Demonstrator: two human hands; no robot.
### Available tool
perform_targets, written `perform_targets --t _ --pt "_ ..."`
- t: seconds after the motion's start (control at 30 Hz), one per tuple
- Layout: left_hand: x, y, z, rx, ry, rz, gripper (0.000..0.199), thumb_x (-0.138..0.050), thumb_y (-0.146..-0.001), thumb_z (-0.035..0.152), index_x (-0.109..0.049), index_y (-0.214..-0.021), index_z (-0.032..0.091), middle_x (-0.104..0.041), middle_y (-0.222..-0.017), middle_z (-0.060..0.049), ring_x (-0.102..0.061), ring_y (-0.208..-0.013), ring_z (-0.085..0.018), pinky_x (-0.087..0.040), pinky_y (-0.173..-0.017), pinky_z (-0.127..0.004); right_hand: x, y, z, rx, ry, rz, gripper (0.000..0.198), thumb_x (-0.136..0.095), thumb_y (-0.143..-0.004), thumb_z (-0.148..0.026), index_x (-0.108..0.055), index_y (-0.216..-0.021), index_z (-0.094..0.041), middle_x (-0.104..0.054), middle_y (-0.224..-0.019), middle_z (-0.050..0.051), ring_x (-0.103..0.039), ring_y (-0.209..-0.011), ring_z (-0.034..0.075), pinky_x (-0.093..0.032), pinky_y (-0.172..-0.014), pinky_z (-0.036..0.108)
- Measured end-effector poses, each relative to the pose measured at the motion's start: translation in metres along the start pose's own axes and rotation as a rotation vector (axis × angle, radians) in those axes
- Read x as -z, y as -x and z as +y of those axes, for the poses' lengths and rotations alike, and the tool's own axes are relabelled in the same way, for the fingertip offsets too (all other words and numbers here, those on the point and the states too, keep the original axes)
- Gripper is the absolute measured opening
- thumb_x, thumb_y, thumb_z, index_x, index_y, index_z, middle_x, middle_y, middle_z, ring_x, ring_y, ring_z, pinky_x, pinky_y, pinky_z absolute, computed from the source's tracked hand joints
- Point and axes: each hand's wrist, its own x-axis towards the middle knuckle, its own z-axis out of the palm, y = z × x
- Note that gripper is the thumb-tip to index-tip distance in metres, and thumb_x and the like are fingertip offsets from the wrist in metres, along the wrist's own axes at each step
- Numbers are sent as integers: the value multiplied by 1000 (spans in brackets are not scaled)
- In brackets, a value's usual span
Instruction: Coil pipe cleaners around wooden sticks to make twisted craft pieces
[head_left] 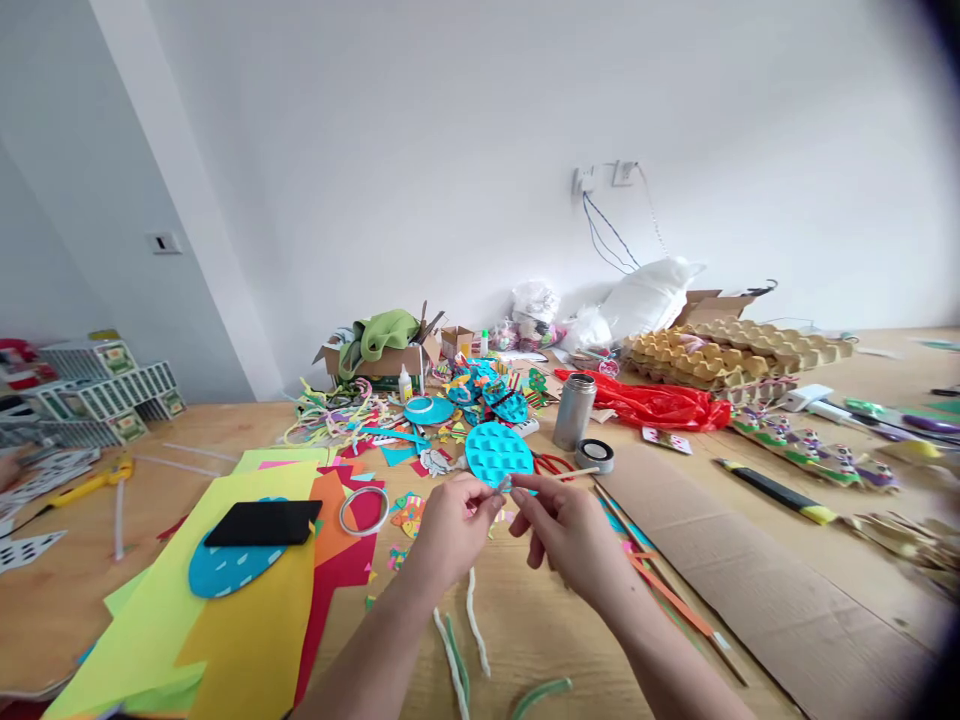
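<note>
My left hand (465, 515) and my right hand (559, 515) meet above the middle of the table. Thumb and forefinger of each are pinched together on a small whitish piece (505, 483), too small to name. A thin pale strip (577, 473) sticks out past my right forefinger; whether it is held is unclear. Just beyond the fingertips is a blue scalloped disc (499, 452). White fuzzy pipe cleaners (474, 625) and a green pipe cleaner (544, 693) lie below my wrists.
Coloured paper sheets with a black phone (262, 523) and a tape ring (364, 511) are at left. A metal bottle (574, 412), a tape roll (595, 455) and red scissors (553, 466) stand ahead. Cardboard (735, 560), a utility knife (776, 490) and egg trays (705, 355) lie right.
</note>
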Motion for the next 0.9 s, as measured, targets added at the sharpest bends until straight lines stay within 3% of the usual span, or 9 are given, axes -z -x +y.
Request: perform_targets --t 0.23,0.4,0.5,0.6,0.73,0.9 --pt "-13 4 -1 -38 56 -53 32 -44 -84 28 -63 -61 17 -58 -68 -2 -54 -62 -13 -39 -57 -22 -10 -7 7 -3 -237 -58 34 -54 -78 -49 -59 -78 -16 -54 -50 -4 -44 -29 7 -25 -28 17" --pt "-10 2 -4 12 123 -23 21 -54 -79 33 -67 -81 17 -64 -85 -6 -58 -72 -16 -44 -64 -25 -5 -6 5 98 -361 119 23 -65 -75 -38 -61 -72 -15 -47 -49 -6 -39 -39 6 -28 -37 18" --pt "-1 -2 -5 111 237 5 27 -60 -75 33 -65 -94 16 -63 -96 -9 -59 -83 -18 -46 -72 -28 5 -10 5 108 -668 218 15 -70 -72 -30 -63 -72 -17 -50 -55 -5 -42 -49 7 -34 -45 18" --pt "6 -4 -4 224 494 10 30 -61 -74 33 -63 -97 14 -62 -94 -9 -58 -86 -18 -48 -75 -29 16 -17 7 79 -895 231 15 -72 -69 -29 -62 -71 -18 -54 -61 -3 -47 -55 9 -39 -50 19" --pt "7 -3 2 320 774 -53 29 -64 -72 33 -63 -93 13 -60 -93 -7 -58 -74 -15 -53 -66 -31 23 -24 14 38 -980 230 18 -74 -64 -28 -59 -67 -17 -56 -63 -2 -51 -55 9 -43 -51 19" --pt "5 -1 7 344 842 -83 27 -63 -73 35 -64 -86 11 -58 -90 -8 -55 -67 -12 -52 -54 -26 28 -29 22 3 -1062 260 16 -74 -63 -23 -59 -67 -16 -56 -62 -3 -52 -56 8 -47 -52 18"
